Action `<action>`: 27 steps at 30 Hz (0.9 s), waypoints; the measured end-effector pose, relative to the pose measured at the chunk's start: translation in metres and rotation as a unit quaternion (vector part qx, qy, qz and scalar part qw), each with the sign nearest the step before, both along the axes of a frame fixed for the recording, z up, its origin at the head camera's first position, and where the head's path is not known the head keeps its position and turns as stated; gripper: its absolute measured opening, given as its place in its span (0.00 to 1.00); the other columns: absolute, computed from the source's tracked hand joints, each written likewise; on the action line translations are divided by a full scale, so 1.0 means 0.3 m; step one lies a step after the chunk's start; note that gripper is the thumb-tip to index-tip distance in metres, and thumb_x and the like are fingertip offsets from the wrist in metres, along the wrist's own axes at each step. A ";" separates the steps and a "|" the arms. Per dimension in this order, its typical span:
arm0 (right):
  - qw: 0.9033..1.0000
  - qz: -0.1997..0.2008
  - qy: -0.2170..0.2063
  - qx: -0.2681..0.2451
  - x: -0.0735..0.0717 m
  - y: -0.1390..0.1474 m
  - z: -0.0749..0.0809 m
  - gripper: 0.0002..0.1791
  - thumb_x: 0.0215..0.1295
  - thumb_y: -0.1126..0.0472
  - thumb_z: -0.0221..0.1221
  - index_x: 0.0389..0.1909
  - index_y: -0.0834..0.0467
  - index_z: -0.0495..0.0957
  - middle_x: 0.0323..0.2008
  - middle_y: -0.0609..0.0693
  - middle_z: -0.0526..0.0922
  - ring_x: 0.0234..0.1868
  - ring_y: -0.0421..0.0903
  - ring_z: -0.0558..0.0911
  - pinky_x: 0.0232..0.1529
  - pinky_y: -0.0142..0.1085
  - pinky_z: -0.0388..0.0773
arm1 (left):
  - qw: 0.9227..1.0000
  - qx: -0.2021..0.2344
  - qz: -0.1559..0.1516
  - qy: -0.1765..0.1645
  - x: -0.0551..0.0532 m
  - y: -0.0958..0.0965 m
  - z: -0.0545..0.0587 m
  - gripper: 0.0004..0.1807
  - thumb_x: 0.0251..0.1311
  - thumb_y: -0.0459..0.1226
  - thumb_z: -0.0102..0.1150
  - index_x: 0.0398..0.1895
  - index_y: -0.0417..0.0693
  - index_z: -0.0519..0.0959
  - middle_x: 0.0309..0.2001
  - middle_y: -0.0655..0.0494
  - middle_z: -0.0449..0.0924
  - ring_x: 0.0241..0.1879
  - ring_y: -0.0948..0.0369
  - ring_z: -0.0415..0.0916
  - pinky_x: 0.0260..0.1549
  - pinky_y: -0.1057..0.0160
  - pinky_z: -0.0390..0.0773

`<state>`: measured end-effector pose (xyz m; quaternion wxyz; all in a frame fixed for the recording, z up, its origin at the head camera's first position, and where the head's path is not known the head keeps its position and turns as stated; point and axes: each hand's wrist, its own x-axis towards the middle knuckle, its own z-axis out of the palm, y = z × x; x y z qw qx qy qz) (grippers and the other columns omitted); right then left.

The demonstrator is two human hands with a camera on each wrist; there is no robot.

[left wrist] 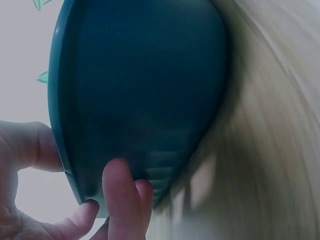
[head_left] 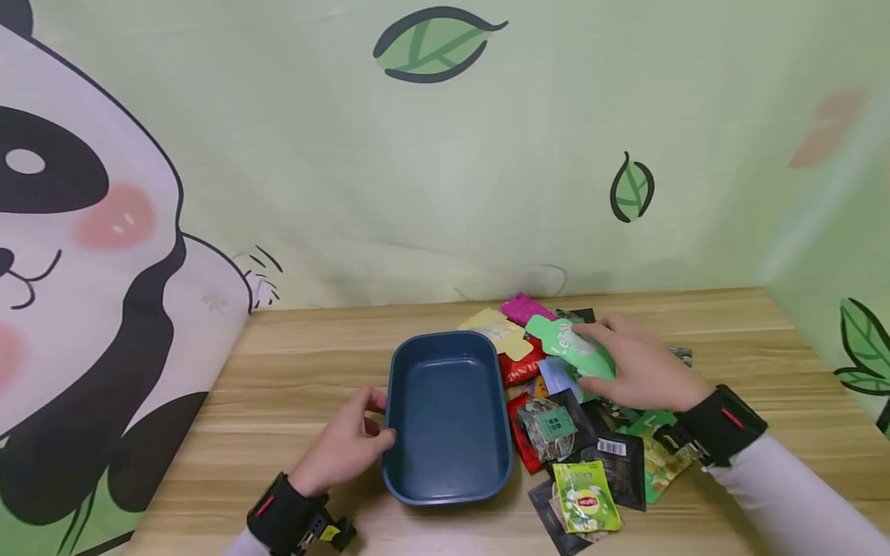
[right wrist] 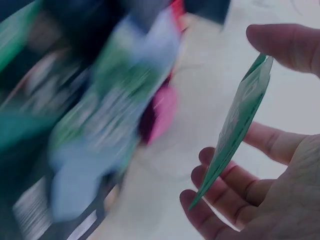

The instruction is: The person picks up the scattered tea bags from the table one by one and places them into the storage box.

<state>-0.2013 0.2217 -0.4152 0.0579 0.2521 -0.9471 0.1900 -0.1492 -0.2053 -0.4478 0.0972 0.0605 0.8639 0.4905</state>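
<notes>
Lifting seems in hand: a green packet (head_left: 565, 342) is pinched by the right hand (head_left: 643, 367), the tray (head_left: 448, 425) touched by the left hand (head_left: 344, 448), fingers loosely bent; steadiness is needed.

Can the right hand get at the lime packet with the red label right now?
Probably yes, once free: the right hand holds a mint-green packet, but nothing covers the lime packet.

packets (right wrist: 107, 105) blurred in right wrist view, blue tray (left wrist: 140, 75) cropped in left wrist view
</notes>
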 end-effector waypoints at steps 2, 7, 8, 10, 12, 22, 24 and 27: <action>1.000 0.023 -0.007 -0.012 -0.004 -0.043 0.023 0.43 0.54 0.45 0.68 0.71 0.57 0.69 0.52 0.51 0.72 0.48 0.46 0.70 0.40 0.40 0.70 | 1.000 0.004 -0.012 -0.001 0.002 0.013 -0.002 0.21 0.55 0.33 0.62 0.52 0.41 0.69 0.52 0.43 0.73 0.32 0.56 0.79 0.25 0.58 0.80; 0.997 0.078 -0.011 -0.028 -0.013 -0.160 0.069 0.44 0.53 0.43 0.67 0.71 0.53 0.69 0.53 0.46 0.70 0.49 0.43 0.67 0.41 0.37 0.70 | 1.000 0.010 -0.029 0.005 0.003 0.035 -0.009 0.21 0.54 0.33 0.61 0.51 0.40 0.68 0.48 0.42 0.74 0.29 0.57 0.79 0.24 0.58 0.79; 0.996 0.088 -0.011 -0.028 -0.014 -0.183 0.075 0.44 0.53 0.43 0.67 0.72 0.53 0.69 0.52 0.46 0.70 0.49 0.43 0.67 0.41 0.36 0.70 | 0.999 0.012 -0.029 0.005 0.002 0.038 -0.011 0.21 0.54 0.33 0.61 0.51 0.41 0.68 0.48 0.42 0.74 0.29 0.57 0.79 0.24 0.58 0.79; 0.994 0.105 -0.011 -0.027 -0.016 -0.227 0.084 0.44 0.52 0.42 0.67 0.71 0.52 0.70 0.51 0.45 0.70 0.49 0.41 0.67 0.42 0.36 0.71 | 0.999 0.014 -0.031 0.004 0.000 0.041 -0.017 0.20 0.55 0.33 0.60 0.51 0.41 0.68 0.47 0.43 0.74 0.28 0.57 0.78 0.24 0.58 0.79; 0.993 0.118 -0.015 -0.026 -0.018 -0.265 0.089 0.43 0.52 0.42 0.67 0.71 0.51 0.70 0.51 0.44 0.70 0.49 0.40 0.67 0.44 0.35 0.71 | 0.999 0.018 -0.031 -0.001 -0.002 0.045 -0.022 0.20 0.55 0.33 0.60 0.51 0.42 0.68 0.47 0.43 0.74 0.27 0.57 0.78 0.24 0.59 0.78; 0.988 0.155 -0.024 -0.007 -0.045 -0.407 0.094 0.42 0.52 0.40 0.66 0.69 0.48 0.72 0.52 0.43 0.70 0.50 0.38 0.67 0.46 0.33 0.71 | 0.999 0.027 -0.044 -0.013 -0.016 0.035 -0.053 0.24 0.59 0.36 0.58 0.58 0.44 0.66 0.54 0.43 0.71 0.38 0.56 0.79 0.35 0.59 0.79; 0.987 0.160 -0.026 -0.004 -0.046 -0.425 0.097 0.42 0.51 0.40 0.66 0.69 0.47 0.72 0.52 0.42 0.70 0.50 0.38 0.67 0.46 0.33 0.71 | 0.998 0.027 -0.053 -0.014 -0.018 0.030 -0.060 0.29 0.60 0.36 0.57 0.65 0.44 0.64 0.58 0.41 0.70 0.40 0.55 0.79 0.36 0.58 0.79; 0.986 0.164 -0.031 0.000 -0.046 -0.444 0.102 0.42 0.51 0.39 0.66 0.70 0.46 0.72 0.53 0.42 0.71 0.51 0.37 0.66 0.46 0.31 0.72 | 0.997 0.031 -0.068 -0.012 -0.021 0.028 -0.069 0.35 0.61 0.36 0.56 0.73 0.47 0.59 0.62 0.39 0.68 0.42 0.53 0.79 0.36 0.57 0.79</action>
